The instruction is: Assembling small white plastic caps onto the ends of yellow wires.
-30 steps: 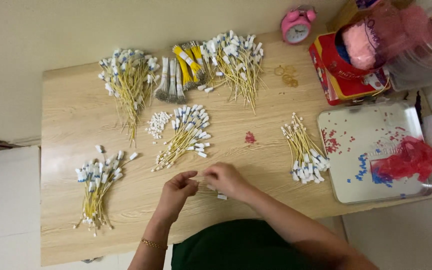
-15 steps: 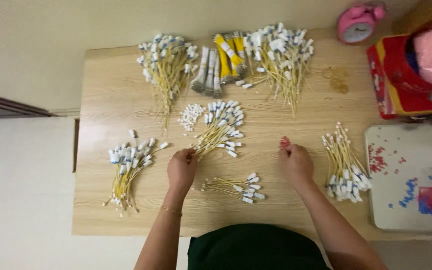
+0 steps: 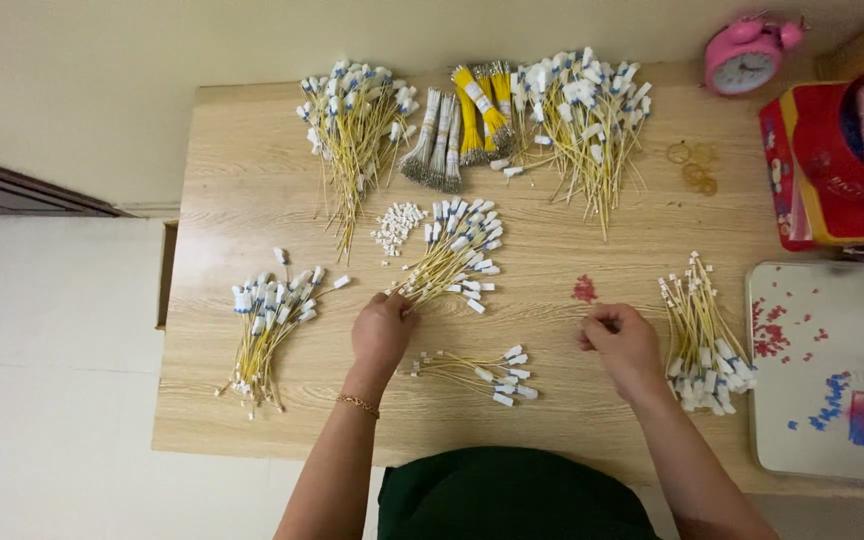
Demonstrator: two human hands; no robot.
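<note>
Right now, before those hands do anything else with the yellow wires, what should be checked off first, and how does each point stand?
1. Left hand at the middle wire pile: ok, its fingertips touch the pile's lower tip.
2. Right hand has something to pick: cannot tell, the fingers are curled and what they pinch is too small to see.
3. Small bundle free between both hands: ok, neither hand covers it.
4. Right-side bundle close by: ok, it lies just beside the right hand.
5. Red bits kept apart from the wires: ok, they sit alone on the table.
</note>
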